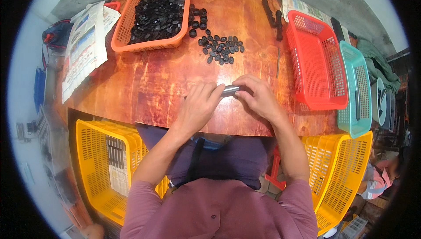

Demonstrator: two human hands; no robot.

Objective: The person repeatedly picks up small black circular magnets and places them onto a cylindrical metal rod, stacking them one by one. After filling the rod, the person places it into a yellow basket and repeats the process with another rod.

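A short, shiny grey metal tube (230, 91) lies level between my two hands, over the near middle of the wooden table (162, 74). My left hand (199, 107) is wrapped round its left part, hiding that end. At the other end, my right hand (259, 98) grips the tube with thumb and fingers; this end is covered too, and I cannot make out whether anything is fitted there. Just beyond my hands, several small black oval caps (221, 48) lie loosely spread on the tabletop.
An orange basket (117, 42) full of black caps stands at the far left, more black caps (199, 20) beside it. Newspaper (85, 48) lies left. Black-handled pliers (272, 20), a thin rod (278, 63), red (302, 81) and teal baskets (366, 94) are right. Yellow crates (101, 191) flank me.
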